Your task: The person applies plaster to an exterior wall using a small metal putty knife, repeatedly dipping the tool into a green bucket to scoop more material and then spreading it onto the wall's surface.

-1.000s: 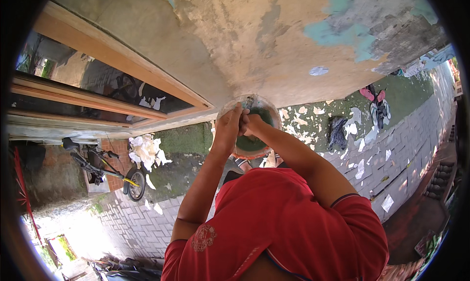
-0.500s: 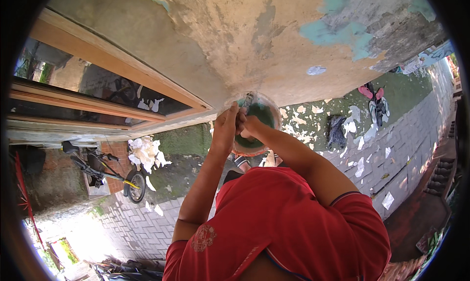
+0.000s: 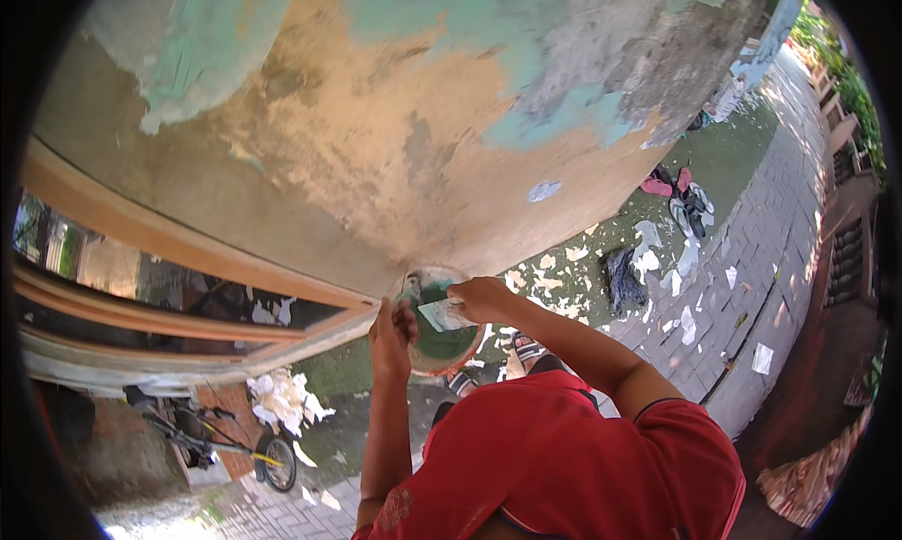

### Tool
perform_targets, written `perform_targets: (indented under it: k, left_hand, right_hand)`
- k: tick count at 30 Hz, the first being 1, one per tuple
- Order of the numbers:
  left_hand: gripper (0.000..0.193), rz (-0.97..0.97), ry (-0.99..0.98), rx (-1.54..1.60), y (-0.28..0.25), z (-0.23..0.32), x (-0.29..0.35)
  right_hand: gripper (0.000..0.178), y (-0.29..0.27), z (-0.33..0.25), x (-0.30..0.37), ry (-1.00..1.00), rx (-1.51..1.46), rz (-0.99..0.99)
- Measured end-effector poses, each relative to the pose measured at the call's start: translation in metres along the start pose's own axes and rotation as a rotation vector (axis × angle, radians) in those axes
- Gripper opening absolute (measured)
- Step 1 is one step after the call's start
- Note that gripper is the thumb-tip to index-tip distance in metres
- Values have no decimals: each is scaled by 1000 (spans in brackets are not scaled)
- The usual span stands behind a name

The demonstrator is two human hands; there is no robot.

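A round bucket point(image 3: 476, 344) with green stuff inside stands at the foot of the patchy wall, in front of my feet. Over its opening, my right hand point(image 3: 481, 300) grips a putty knife point(image 3: 443, 318) whose flat, pale-smeared blade points left. My left hand point(image 3: 392, 333) is at the bucket's left side, its fingers curled. Whether it holds anything small is hidden. The blade's tip is close to the left fingers; I cannot tell if they touch.
The wall point(image 3: 376, 164) has green and bare patches. A wooden window frame point(image 3: 188, 244) is on the left. Paint flakes point(image 3: 554, 279), a black plastic bag point(image 3: 623, 280) and sandals point(image 3: 691, 206) lie to the right. A bicycle point(image 3: 216, 437) stands lower left.
My hands have moved apart from their close grouping over the bucket, and the putty knife's blade now shows between them. The view has shifted, showing more of the wall.
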State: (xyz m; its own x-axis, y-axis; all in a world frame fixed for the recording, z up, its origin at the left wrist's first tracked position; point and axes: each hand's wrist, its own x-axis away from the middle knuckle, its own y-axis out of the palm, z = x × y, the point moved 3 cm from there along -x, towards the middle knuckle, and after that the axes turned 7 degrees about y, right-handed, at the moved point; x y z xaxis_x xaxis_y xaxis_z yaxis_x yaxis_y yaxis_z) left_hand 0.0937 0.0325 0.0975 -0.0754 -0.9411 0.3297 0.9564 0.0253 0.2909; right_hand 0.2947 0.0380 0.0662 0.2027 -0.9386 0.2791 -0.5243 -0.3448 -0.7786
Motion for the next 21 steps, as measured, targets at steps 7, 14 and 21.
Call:
perform_targets:
  k: [7, 14, 21]
  left_hand:
    - [51, 83, 38, 7, -49, 5, 4]
    - [49, 142, -8, -41, -89, -7, 1]
    - [46, 238, -37, -50, -132, -9, 4]
  right_hand:
    - [18, -81, 43, 27, -165, -1169, 217]
    - [16, -141, 14, 5, -378, -2015, 503]
    - [17, -156, 23, -36, -577, -2187, 571]
